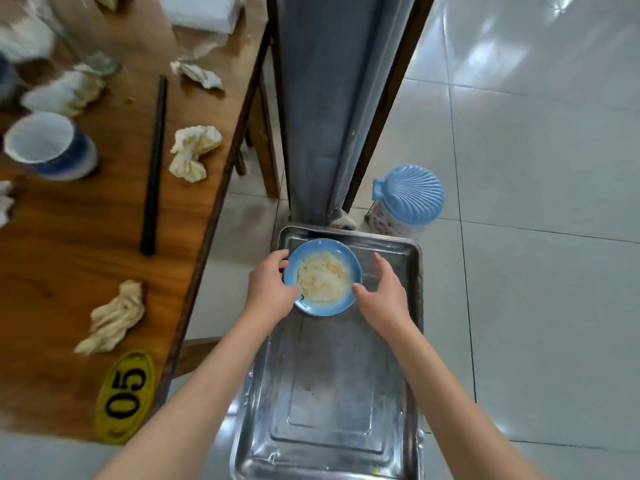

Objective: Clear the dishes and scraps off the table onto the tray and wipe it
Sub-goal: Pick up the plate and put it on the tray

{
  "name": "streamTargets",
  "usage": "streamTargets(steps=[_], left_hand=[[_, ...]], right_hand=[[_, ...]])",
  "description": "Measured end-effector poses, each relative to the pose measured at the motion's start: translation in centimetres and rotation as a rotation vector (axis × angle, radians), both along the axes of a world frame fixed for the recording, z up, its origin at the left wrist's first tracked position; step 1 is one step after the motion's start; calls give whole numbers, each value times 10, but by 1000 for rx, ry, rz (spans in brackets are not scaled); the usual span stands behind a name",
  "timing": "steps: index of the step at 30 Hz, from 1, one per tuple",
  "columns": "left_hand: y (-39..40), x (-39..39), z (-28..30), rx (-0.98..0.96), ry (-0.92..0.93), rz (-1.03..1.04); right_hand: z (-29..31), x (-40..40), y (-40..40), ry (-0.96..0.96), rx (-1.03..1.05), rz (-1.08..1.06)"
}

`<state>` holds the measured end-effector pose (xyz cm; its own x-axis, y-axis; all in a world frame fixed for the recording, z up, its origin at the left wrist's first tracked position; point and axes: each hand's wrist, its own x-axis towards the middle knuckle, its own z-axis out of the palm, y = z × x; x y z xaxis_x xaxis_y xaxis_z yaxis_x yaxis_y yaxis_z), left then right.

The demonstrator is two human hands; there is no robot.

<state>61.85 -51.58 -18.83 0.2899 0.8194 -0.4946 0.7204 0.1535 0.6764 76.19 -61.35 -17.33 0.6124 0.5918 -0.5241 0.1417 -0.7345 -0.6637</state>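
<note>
A blue plate (323,277) smeared with sauce sits at the far end of a steel tray (329,410). My left hand (270,285) grips the plate's left rim with curled fingers. My right hand (382,292) is at the plate's right rim, thumb touching it and fingers straight. On the wooden table (104,244) to the left lie several crumpled napkins (116,317) (194,152) (197,74), black chopsticks (154,164) and a blue and white cup (52,147).
A yellow oval "05" tag (124,396) sits at the table's near edge. A white box (202,10) and blurred cups stand at the back. Beyond the tray are a grey panel (332,98) and a blue-lidded bin (407,199) on the tiled floor.
</note>
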Motion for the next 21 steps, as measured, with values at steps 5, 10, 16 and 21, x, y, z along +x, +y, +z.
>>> streamTargets(steps=[5, 10, 16, 21], left_hand=[[-18, -23, 97, 102, -47, -109], [-37, -77, 189, 205, -97, -82], [-12, -156, 257, 293, -142, -38], [20, -218, 281, 326, -132, -40]], right_hand=[[88, -19, -6, 7, 137, 95], [174, -58, -9, 55, 253, 157], [243, -123, 4, 28, 283, 329], [268, -183, 27, -31, 284, 390]])
